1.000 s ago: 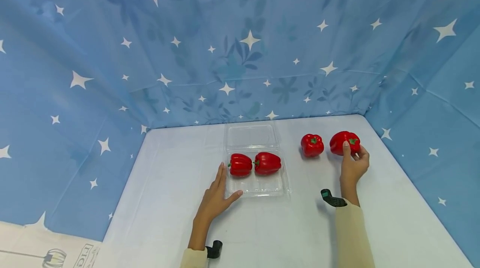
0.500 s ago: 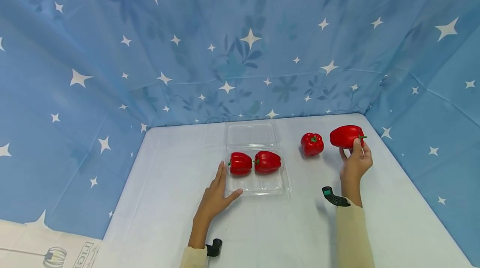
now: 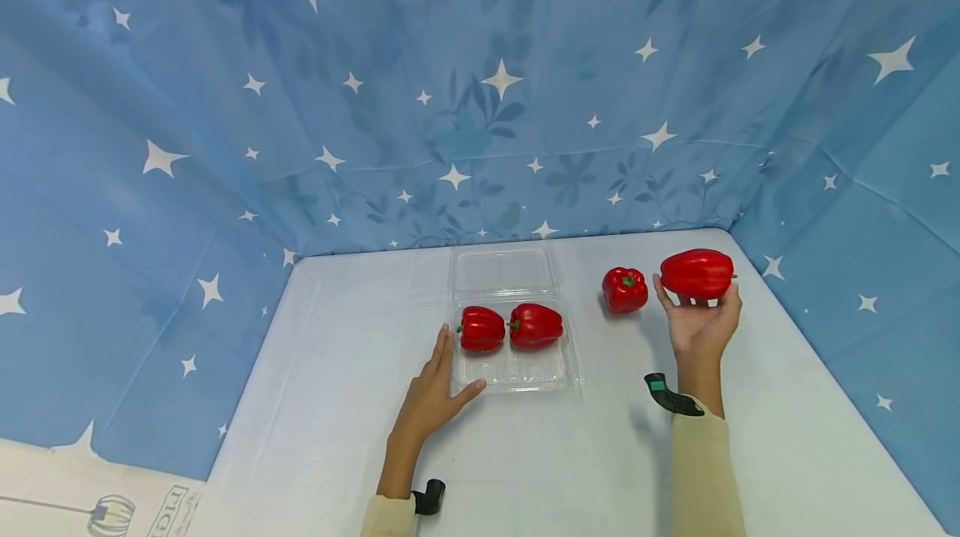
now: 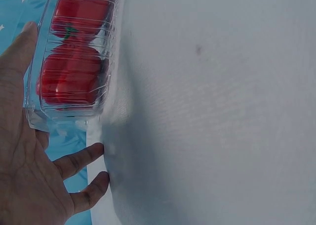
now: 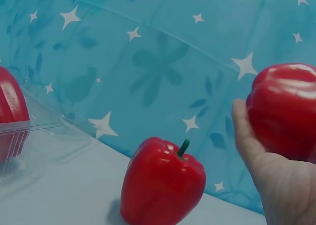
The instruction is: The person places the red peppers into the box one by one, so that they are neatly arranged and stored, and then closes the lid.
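My right hand point(image 3: 702, 328), palm turned up, holds a red bell pepper point(image 3: 697, 273) from below, above the table's right side. Its fingers lie under and beside the pepper, whose green stem points right. In the right wrist view the held pepper point(image 5: 286, 106) hides some of the fingers. At the left and front-left of a clear plastic clamshell box point(image 3: 517, 370), my left hand point(image 3: 431, 404) rests with fingers extended. Two red bell peppers, a left one point(image 3: 482, 328) and a right one point(image 3: 536, 326), lie on their sides in the box.
Another red bell pepper point(image 3: 625, 290) stands on the white table point(image 3: 322, 370), just left of my right hand. The box's lid point(image 3: 502, 272) lies folded back toward the rear. A blue star-patterned curtain point(image 3: 480, 128) borders the table at the back and sides.
My right hand has lifted its pepper slightly and turned palm up beneath it; the stem has swung from facing me to pointing right. My left hand has stayed at the box.
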`<control>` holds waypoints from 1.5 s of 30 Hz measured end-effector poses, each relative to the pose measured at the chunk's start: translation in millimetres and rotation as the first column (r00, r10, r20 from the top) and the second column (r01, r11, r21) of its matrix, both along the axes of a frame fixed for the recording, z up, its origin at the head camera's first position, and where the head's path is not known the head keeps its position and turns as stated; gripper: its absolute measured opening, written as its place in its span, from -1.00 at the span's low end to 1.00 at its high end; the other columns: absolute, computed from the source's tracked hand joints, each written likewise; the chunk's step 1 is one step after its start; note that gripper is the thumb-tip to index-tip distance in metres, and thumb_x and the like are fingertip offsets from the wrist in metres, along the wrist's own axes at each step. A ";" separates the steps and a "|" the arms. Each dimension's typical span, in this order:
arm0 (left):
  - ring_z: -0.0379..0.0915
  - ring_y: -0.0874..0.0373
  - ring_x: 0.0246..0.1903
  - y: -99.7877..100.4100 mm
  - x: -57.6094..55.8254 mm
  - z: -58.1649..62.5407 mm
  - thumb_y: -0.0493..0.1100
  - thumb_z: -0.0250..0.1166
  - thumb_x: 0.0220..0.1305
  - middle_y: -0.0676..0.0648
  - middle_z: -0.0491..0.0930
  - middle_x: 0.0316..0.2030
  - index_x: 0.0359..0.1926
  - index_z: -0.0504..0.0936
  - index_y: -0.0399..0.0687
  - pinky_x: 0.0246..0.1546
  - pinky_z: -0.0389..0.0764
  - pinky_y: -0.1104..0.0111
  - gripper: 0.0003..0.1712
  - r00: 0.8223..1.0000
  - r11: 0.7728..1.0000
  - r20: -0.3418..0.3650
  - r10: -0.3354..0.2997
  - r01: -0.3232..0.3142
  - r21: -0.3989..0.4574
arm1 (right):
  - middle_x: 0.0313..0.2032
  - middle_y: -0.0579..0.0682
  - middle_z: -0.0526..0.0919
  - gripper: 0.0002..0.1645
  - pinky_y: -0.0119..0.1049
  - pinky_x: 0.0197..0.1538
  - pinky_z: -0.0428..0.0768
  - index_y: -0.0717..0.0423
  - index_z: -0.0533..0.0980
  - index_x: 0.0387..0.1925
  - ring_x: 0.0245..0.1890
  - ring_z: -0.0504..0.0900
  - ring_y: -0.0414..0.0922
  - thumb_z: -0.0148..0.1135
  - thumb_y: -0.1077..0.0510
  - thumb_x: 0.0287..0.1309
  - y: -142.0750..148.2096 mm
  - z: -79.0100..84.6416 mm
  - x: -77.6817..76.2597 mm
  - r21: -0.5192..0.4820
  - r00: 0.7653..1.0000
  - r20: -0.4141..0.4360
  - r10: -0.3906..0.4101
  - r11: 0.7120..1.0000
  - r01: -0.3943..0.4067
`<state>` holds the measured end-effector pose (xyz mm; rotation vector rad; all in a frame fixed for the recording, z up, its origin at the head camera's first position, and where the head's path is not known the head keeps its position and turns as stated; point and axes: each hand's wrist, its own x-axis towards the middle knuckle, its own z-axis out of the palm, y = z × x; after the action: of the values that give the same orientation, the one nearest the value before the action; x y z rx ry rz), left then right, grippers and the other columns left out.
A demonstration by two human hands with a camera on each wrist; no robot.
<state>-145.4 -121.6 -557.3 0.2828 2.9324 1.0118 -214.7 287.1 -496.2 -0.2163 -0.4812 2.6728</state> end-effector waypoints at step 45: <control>0.10 -0.13 0.46 0.6 2.4 4.0 0.55 0.13 0.10 0.07 -0.22 0.57 0.56 -0.17 0.03 0.25 0.40 -0.13 0.24 1.000 1.000 0.003 -0.007 0.007 -0.001 | 0.31 -0.13 0.26 -0.19 -0.25 -0.01 0.68 -0.10 0.03 0.40 0.31 0.29 -0.12 0.08 0.41 0.25 -70.5 5.4 21.6 0.765 0.902 0.134 0.410 0.536 -0.357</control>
<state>-143.0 -121.1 -553.3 0.2916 2.9273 1.0083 -193.1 216.6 -490.9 0.2758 -1.7917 2.5415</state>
